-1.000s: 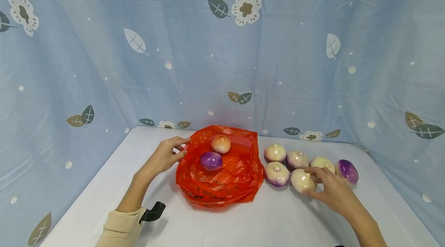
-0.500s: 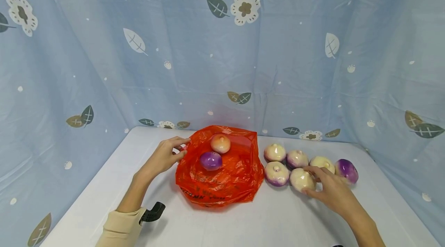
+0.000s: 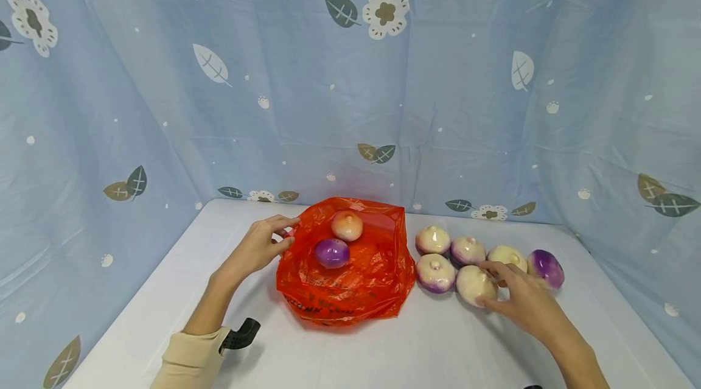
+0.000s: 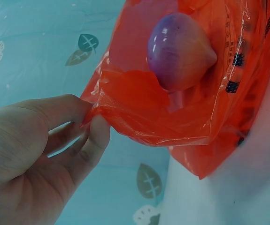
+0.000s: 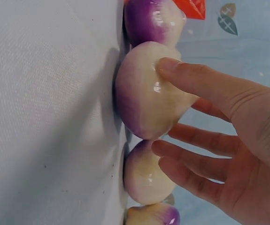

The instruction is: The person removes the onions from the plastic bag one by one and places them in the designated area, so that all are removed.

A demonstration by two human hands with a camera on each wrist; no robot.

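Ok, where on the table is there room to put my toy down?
The white table is bare in front of the orange bag and left of the left hand. It is crowded where the turnips cluster by the right hand.

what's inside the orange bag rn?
Two turnips lie in the orange plastic bag: a purple turnip in front and a pale turnip behind it. Anything beneath them or under the folds is hidden.

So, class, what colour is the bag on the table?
Orange-red, see-through plastic bag; clearest in the head view.
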